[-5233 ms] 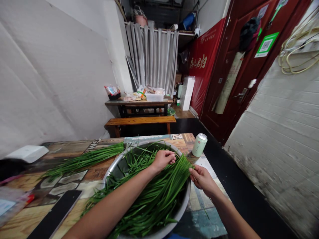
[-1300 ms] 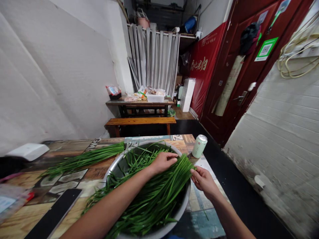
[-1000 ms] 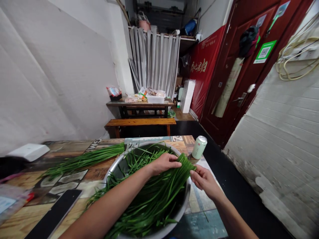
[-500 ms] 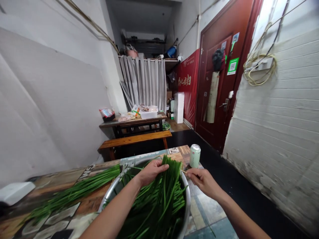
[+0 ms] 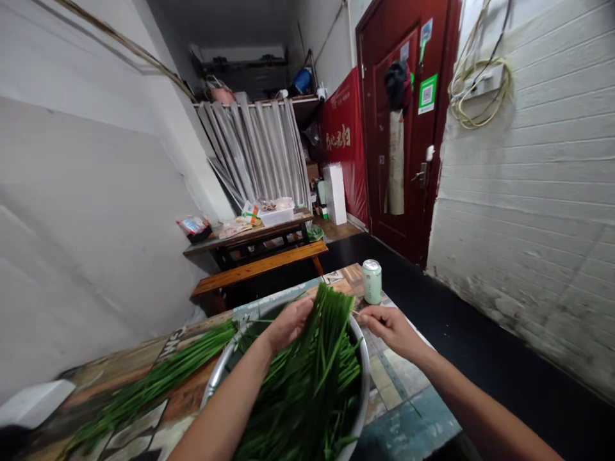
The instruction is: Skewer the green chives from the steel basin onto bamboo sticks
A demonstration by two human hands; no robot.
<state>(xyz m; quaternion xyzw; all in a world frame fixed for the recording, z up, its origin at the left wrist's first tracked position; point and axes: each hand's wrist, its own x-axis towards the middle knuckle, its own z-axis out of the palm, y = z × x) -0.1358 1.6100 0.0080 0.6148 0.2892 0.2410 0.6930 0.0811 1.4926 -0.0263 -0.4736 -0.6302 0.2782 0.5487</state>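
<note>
Head view. The left hand (image 5: 288, 323) lies on a bundle of chives (image 5: 317, 358), its grip closed around the stalk ends near the far rim of the bowl (image 5: 364, 384). The right hand (image 5: 391, 326) is just right of the bundle, its grip pinched together on a thin strand at the stalk ends. The chives fill the steel bowl, leaves running toward the viewer and stalk ends raised toward the far edge. The bowl stands on the bench (image 5: 398, 416), close to its right edge. A second heap of chives (image 5: 158, 378) lies flat on the bench to the left of the bowl, apart from it. A can (image 5: 371, 282) stands upright at the far right corner of the bench, beyond the right hand. A white box (image 5: 33, 403) rests at the far left.
</note>
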